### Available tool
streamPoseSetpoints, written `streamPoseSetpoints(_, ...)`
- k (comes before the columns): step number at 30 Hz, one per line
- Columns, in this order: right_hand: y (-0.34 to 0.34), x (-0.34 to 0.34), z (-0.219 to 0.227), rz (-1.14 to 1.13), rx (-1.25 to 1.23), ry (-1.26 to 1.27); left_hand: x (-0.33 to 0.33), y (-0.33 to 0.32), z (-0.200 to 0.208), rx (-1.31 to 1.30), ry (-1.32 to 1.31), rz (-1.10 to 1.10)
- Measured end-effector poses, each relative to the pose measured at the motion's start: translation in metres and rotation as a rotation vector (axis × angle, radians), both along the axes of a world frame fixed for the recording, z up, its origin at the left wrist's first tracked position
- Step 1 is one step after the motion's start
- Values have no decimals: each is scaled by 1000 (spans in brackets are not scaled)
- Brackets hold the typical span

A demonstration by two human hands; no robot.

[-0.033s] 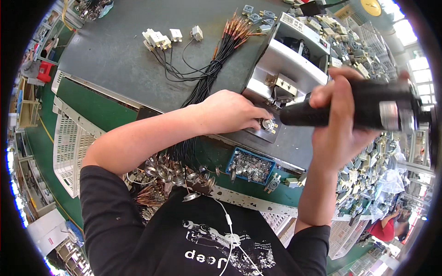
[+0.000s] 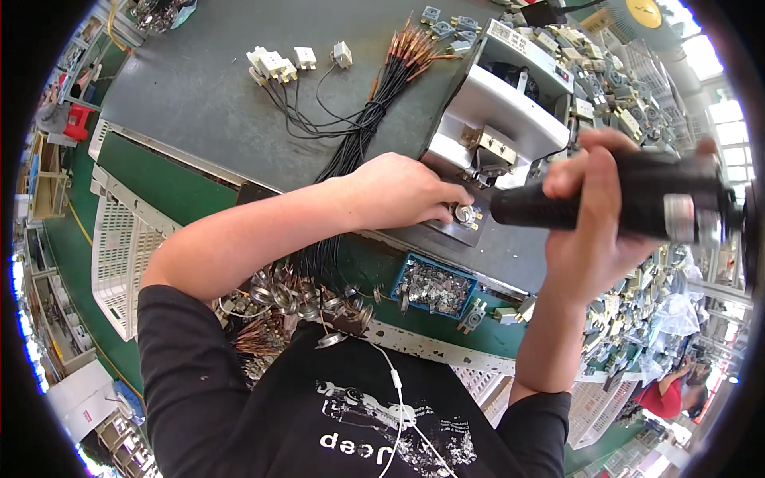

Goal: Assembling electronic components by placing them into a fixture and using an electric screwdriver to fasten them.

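Note:
My left hand pinches a small round metal part with brass tabs, a thermostat-like piece, which sits on a dark metal plate at the bench's near edge. Its fingertips hide part of the piece. In my right hand is a black power screwdriver, held nearly level, its narrow end pointing left. That end is a little to the right of the metal part and apart from it. Behind the plate stands a silver metal machine, with a white terminal block at its front.
A bundle of black wires with copper-coloured ends crosses the bench left of the machine, near white connectors. Below the bench edge is a blue tray of small metal pieces. Grey and white connectors pile up on the right.
The power screwdriver and my right hand have shifted slightly right and nearer to me. My left hand stays on the metal part.

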State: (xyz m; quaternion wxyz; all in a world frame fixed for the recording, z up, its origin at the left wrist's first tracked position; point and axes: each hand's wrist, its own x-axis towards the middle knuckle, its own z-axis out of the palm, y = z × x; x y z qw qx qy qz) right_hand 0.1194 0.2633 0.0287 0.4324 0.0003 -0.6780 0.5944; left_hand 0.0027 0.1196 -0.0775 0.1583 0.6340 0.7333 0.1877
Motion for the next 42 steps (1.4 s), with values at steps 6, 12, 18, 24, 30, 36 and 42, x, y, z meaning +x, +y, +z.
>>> streamPoseSetpoints(6,-1,7,-13,-14,-66,11,-3,5,8,-78,-13,-34)
streamPoseSetpoints(12,1,7,-20,-46,-18,-28,-1,6,15,-124,-14,-33)
streamPoseSetpoints(18,0,6,-26,12,-8,-42,0,6,14,-130,-19,-28)
streamPoseSetpoints(24,1,6,-31,28,21,-36,-1,7,9,-84,4,-55)
streamPoseSetpoints(30,-5,4,-33,39,-24,-38,1,6,7,-92,15,-43)
streamPoseSetpoints(36,-3,4,-35,61,64,-65,3,5,6,-50,40,-43)
streamPoseSetpoints(42,-1,11,-20,20,62,-124,13,3,10,15,241,-54)
